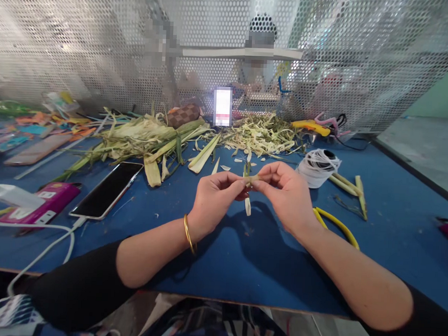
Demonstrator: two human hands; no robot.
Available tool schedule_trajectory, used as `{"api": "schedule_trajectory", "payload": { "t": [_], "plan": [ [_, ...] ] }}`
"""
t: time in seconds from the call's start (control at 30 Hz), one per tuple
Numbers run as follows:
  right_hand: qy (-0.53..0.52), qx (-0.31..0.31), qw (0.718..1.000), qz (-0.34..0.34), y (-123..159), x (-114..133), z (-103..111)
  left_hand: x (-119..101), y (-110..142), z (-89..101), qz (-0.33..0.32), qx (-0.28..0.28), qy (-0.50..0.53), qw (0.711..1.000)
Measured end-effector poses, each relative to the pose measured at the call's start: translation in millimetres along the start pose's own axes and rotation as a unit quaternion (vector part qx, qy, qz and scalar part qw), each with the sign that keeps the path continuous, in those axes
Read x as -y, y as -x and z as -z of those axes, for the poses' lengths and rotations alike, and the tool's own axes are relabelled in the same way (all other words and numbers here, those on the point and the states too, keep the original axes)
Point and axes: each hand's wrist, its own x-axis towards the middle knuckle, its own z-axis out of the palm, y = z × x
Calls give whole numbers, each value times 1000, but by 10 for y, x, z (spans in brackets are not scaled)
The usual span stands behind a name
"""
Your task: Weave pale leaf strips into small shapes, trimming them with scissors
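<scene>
Over the middle of the blue table my left hand (217,199) and my right hand (287,194) meet, thumbs and fingertips pinched on a small dried husk piece (247,204). One pale end of it hangs below the fingers and a greenish end sticks up above them. Part of the husk is hidden by my fingertips. Beyond my hands lie a pile of long husk leaves (137,135) and a heap of shredded husk strips (264,135). A spool of white string (318,169) stands just past my right hand.
A phone (107,191) with a white cable and a magenta power strip (42,203) lie at left. On the right are a yellow curved tube (339,226), husk stalks (360,197) and yellow-handled cutters (311,127). A perforated metal screen (207,20) rises behind; people show through it.
</scene>
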Motion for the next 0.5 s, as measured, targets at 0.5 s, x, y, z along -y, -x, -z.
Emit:
{"api": "schedule_trajectory", "payload": {
  "t": [0.5],
  "plan": [
    [194, 36, 966, 168, 20, 6, 45, 21, -49, 38, 92, -2, 92, 992]
  ]
}}
